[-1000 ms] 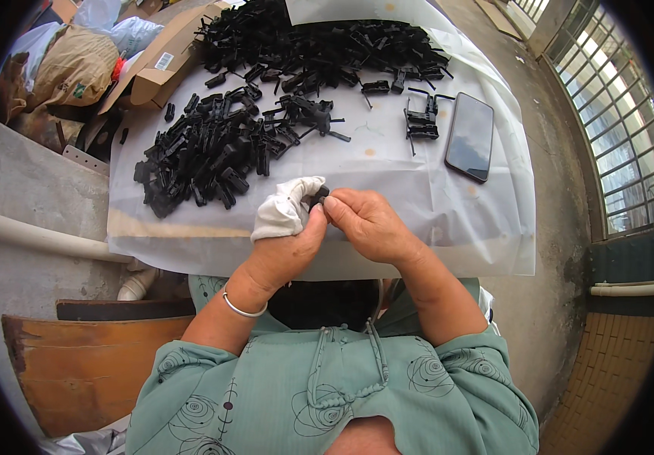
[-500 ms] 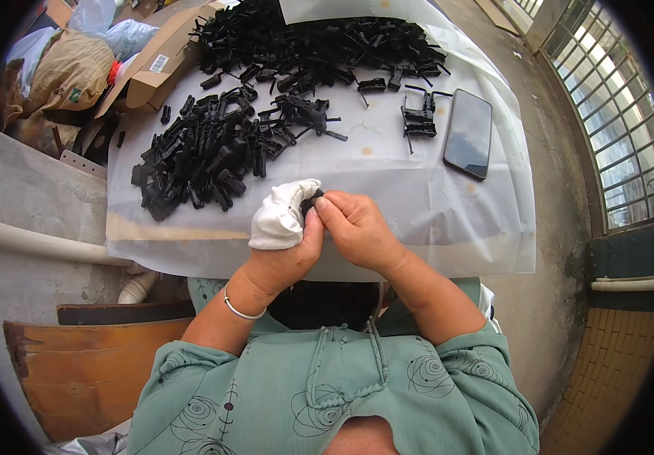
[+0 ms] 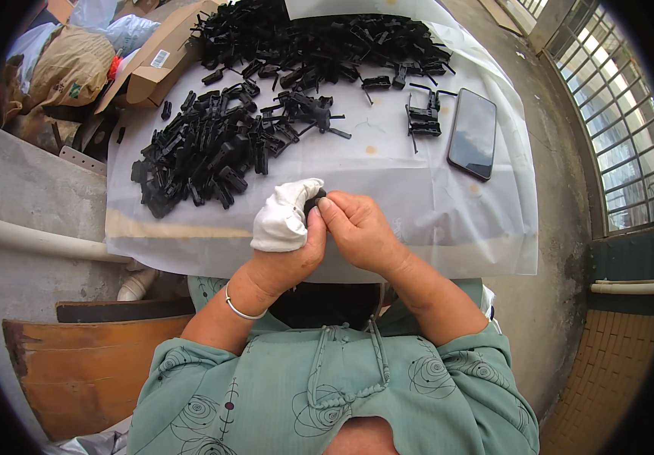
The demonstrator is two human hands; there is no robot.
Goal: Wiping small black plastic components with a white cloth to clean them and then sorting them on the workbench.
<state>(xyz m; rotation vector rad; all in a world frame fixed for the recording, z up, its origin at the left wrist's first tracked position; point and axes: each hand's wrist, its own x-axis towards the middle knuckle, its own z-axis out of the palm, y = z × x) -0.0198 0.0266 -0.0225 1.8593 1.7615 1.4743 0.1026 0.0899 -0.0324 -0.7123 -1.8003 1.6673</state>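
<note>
My two hands meet near the table's front edge. A white cloth (image 3: 278, 220) wraps the fingers of my left hand (image 3: 308, 246), whose bare thumb presses on a small black plastic part (image 3: 314, 202). Thumb and bent fingers of my right hand (image 3: 357, 227) pinch the same part from the right. Most of it is hidden between the fingers. Beyond my left hand lies a heap of black plastic parts (image 3: 205, 148). A larger heap of similar parts (image 3: 327, 45) spreads along the far side, and a few linked black pieces (image 3: 423, 120) lie apart on the right.
A dark-screened phone (image 3: 472, 135) rests at the right of the table, on white plastic sheeting (image 3: 388, 178). An opened cardboard box (image 3: 156, 68) and stuffed bags (image 3: 73, 64) crowd the far left. A barred window (image 3: 615, 121) stands on the right.
Both hands keep their grip on the small black part, with hardly any visible movement. The whole view has shifted very slightly.
</note>
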